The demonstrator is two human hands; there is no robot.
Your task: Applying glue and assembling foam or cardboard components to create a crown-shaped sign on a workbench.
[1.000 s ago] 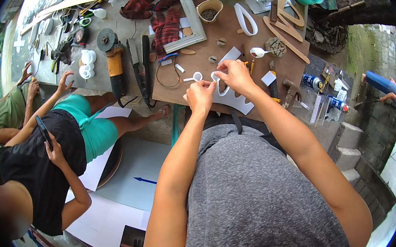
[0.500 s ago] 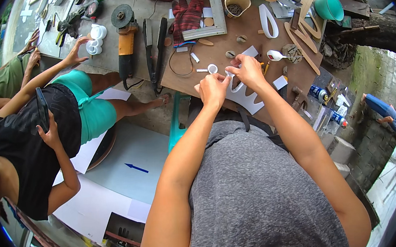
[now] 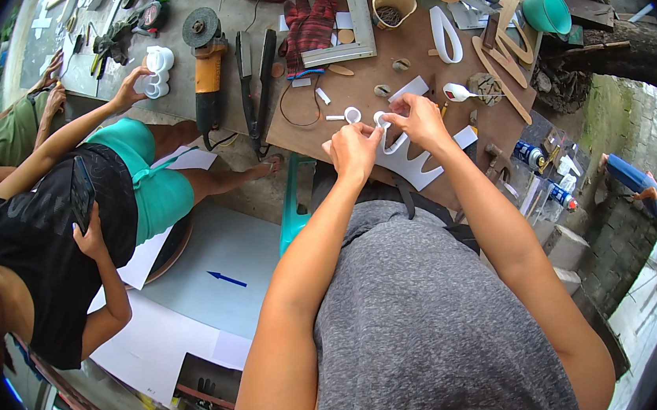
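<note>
Over the near edge of the brown table, my left hand (image 3: 355,152) pinches a narrow white curved strip (image 3: 381,118), its fingers closed. The fingertips of my right hand (image 3: 420,123) close on the same strip from the other side. The strip's upper end curls into a small loop between the hands; my fingers hide part of it. Just beneath lies a white sheet with pointed, crown-like cutouts (image 3: 418,171). Beyond my left hand sit a small white ring (image 3: 352,114) and a short white stick. A white squeeze bottle (image 3: 457,93) lies beyond my right hand.
An orange angle grinder (image 3: 209,70) and a long black hinged tool (image 3: 256,85) lie left. Farther back are a metal square (image 3: 361,24), checked red cloth (image 3: 308,33) and wooden cutouts (image 3: 500,70). At left, a co-worker (image 3: 46,232) holds a phone and touches white rounded pieces (image 3: 159,67).
My right hand has shifted slightly, and more of the strip's looped end shows. My left hand stays put. The co-worker's hand has reached the white rounded pieces, and their phone has tilted.
</note>
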